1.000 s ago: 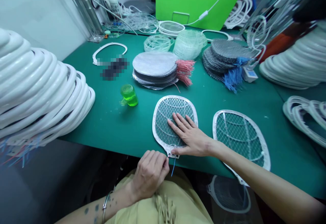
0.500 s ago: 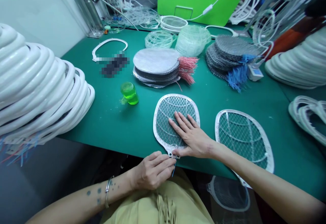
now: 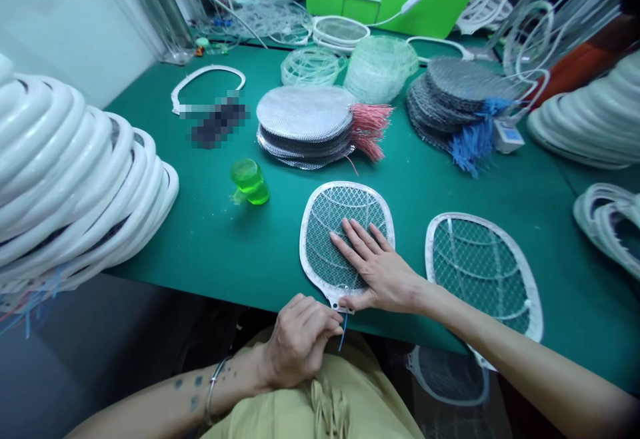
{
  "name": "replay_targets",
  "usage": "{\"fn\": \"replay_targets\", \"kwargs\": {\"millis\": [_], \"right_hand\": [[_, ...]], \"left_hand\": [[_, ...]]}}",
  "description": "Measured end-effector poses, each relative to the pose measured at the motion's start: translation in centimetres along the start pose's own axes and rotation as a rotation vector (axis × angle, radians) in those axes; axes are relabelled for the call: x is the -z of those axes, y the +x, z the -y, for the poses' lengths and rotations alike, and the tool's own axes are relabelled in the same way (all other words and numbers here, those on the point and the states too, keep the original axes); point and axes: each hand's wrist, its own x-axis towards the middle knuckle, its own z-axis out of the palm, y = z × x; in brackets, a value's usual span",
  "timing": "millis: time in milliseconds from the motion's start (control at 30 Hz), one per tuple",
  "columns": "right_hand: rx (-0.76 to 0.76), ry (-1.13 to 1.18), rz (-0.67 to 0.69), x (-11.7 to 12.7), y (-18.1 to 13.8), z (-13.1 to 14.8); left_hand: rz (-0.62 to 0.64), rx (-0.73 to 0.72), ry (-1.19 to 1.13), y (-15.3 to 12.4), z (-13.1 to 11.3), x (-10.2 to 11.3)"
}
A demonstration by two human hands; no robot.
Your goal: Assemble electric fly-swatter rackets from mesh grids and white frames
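Note:
A white racket-shaped frame with metal mesh [image 3: 325,226] lies flat near the table's front edge. My right hand [image 3: 375,269] rests on that mesh with fingers spread, its thumb over the narrow neck. From the neck a thin blue wire [image 3: 343,334] hangs past the edge. Close beside the wire, my left hand [image 3: 300,336] is closed with fingers curled and tips pinched; whether anything sits between them is hidden. A second white mesh frame [image 3: 480,272] lies to the right, partly behind my right forearm.
White frames are stacked at left [image 3: 100,179] and right [image 3: 595,126]. Behind the work stand mesh sheets with red wires [image 3: 305,116], mesh sheets with blue wires [image 3: 460,89] and clear plastic rings [image 3: 380,72]. A green jar [image 3: 251,182] stands left of centre.
My left hand has drawn slightly left from the neck, leaving more of the blue wire showing. My right hand stays on the mesh. The view has shifted a little.

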Motion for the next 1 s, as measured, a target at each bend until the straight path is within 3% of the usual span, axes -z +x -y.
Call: {"fn": "replay_targets", "kwargs": {"millis": [200,400,500,633,733,833,1000], "right_hand": [[-0.008,0.011,0.009,0.1,0.0,0.0],[-0.045,0.018,0.035,0.2,0.1,0.3],[-0.047,0.013,0.035,0.2,0.1,0.3],[-0.029,0.021,0.026,0.1,-0.1,0.2],[-0.028,0.052,0.05,0.0,-0.1,0.2],[-0.027,0.103,0.082,0.5,0.2,0.2],[-0.04,0.37,0.112,3.0,-0.6,0.1]], "left_hand": [[-0.005,-0.127,0.151,0.0,-0.2,-0.3],[0.0,0.006,0.04,0.0,-0.1,-0.6],[-0.018,-0.101,0.127,-0.5,-0.2,-0.6],[0.165,-0.14,0.003,1.3,0.0,1.9],[0.238,0.007,-0.057,4.7,0.9,4.3],[0.266,0.084,0.224,8.0,2.8,4.7],[0.353,0.032,0.621,9.3,6.4,1.9]]}}
